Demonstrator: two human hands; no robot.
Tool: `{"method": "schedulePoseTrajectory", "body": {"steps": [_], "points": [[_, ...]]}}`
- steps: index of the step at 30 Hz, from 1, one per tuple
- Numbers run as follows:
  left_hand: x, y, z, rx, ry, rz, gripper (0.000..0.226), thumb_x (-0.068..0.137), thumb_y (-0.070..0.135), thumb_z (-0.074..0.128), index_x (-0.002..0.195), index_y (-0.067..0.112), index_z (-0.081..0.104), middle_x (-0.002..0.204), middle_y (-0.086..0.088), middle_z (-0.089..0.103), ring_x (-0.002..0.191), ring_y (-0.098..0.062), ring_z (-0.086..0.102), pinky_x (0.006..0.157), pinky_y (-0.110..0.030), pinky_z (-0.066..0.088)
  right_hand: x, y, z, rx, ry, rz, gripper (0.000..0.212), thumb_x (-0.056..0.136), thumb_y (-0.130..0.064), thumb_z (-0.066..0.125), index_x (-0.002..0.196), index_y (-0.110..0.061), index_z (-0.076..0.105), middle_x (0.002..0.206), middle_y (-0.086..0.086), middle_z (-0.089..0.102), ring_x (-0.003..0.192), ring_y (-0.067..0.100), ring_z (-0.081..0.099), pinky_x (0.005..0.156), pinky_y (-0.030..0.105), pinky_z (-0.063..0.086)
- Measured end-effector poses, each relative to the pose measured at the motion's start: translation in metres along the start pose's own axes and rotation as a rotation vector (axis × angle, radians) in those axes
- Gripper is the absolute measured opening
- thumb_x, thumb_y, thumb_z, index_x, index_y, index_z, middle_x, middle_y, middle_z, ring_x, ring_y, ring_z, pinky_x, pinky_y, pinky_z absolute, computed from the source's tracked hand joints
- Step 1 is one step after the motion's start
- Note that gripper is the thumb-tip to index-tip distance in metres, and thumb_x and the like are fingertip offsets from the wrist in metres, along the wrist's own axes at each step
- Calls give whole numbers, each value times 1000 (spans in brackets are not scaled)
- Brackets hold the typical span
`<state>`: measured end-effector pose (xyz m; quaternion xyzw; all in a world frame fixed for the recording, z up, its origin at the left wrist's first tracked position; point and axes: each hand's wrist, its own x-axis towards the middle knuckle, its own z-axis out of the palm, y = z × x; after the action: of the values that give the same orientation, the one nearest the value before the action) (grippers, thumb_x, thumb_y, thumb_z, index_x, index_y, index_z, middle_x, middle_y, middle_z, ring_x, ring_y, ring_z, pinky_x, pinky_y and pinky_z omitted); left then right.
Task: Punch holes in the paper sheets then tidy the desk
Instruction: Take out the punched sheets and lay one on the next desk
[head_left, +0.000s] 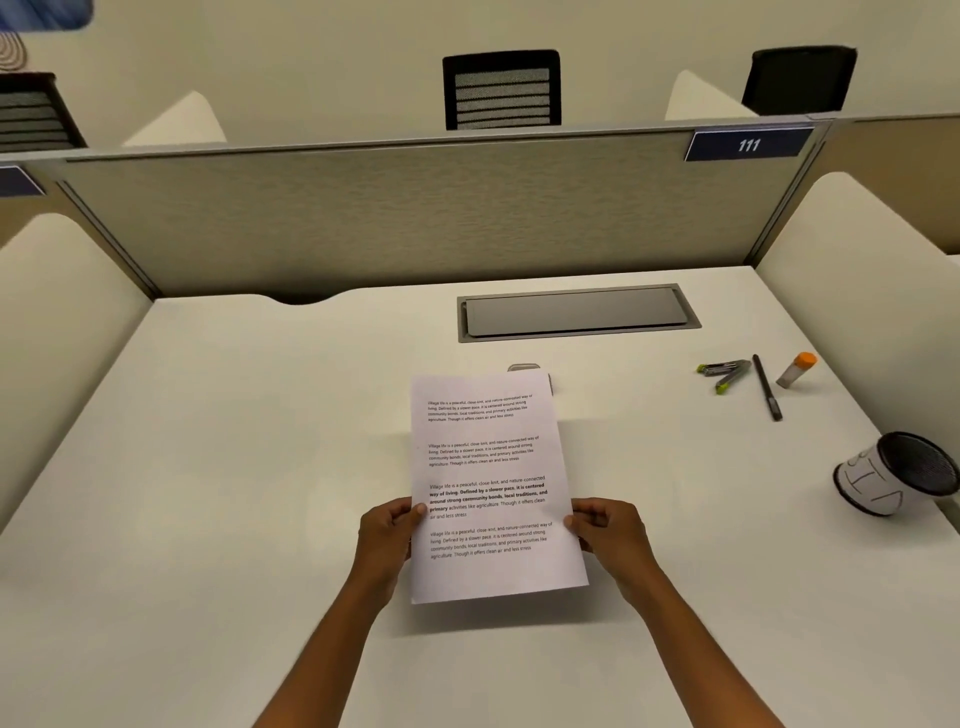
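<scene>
Behind the paper sheets (491, 483) I make out only a grey sliver of something (523, 368), mostly hidden; I can't tell what it is. I hold the printed sheets above the white desk (234, 441), my left hand (387, 535) pinching the left edge, my right hand (605, 530) pinching the right. Four text blocks show. How many sheets, I can't tell. Far right: one black pen (767, 387), one orange-capped glue stick (796, 369), green-tipped markers (724, 373) bunched together, and one tipped-over mesh pen cup (896, 473).
</scene>
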<state>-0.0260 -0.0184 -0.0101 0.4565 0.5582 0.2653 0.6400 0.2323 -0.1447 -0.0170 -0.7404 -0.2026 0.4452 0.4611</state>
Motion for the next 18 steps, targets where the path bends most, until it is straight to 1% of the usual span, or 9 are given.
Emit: {"method": "schedulePoseTrajectory", "body": {"steps": [1, 3, 6, 9, 13, 16, 18], "points": [[-1, -1, 0, 7, 10, 0, 17, 96, 14, 58, 93, 5, 71, 97, -11, 75, 87, -32, 69, 78, -46, 55, 1, 1, 0, 3, -6, 0, 24, 85, -6, 69, 109, -9, 71, 95, 1, 75, 87, 18, 72, 79, 36, 60], [-2, -4, 1, 16, 28, 2, 18, 97, 12, 56, 94, 2, 70, 97, -12, 75, 89, -33, 69, 85, -53, 54, 2, 5, 0, 5, -14, 0, 25, 85, -6, 70, 109, -10, 71, 95, 0, 76, 86, 17, 72, 78, 35, 60], [-3, -7, 1, 38, 60, 7, 19, 97, 11, 55, 94, -2, 70, 96, -13, 75, 88, -32, 67, 88, -58, 52, 4, 10, 1, 19, -13, 2, 25, 84, -7, 72, 109, -11, 71, 94, -1, 76, 84, 15, 72, 75, 32, 60], [-2, -7, 2, 47, 104, 7, 17, 95, 10, 59, 90, 3, 73, 91, -9, 76, 88, -32, 69, 87, -56, 53, 7, 12, 2, 53, -14, -1, 24, 82, -6, 73, 106, -11, 72, 89, -1, 76, 80, 14, 73, 68, 27, 59], [2, -3, 2, -5, 189, -2, 13, 90, 8, 65, 83, 11, 75, 86, -5, 77, 83, -29, 71, 85, -51, 56, 15, 8, 5, 62, -19, -22, 27, 81, -8, 75, 108, -13, 71, 90, 1, 76, 81, 15, 73, 72, 30, 61], [3, -2, -1, -61, 247, 8, 8, 87, 6, 68, 90, 9, 75, 92, -9, 76, 90, -33, 70, 86, -50, 57, 19, 4, 10, 45, -27, -69, 34, 82, -11, 74, 113, -25, 68, 85, -2, 76, 81, 13, 73, 78, 35, 60], [3, -3, -3, -83, 281, 24, 13, 87, 6, 69, 98, 6, 74, 96, -10, 75, 92, -32, 70, 86, -49, 57, 21, 1, 15, 37, -38, -93, 37, 83, -12, 73, 116, -29, 67, 82, -5, 76, 82, 13, 72, 81, 35, 59]]}}
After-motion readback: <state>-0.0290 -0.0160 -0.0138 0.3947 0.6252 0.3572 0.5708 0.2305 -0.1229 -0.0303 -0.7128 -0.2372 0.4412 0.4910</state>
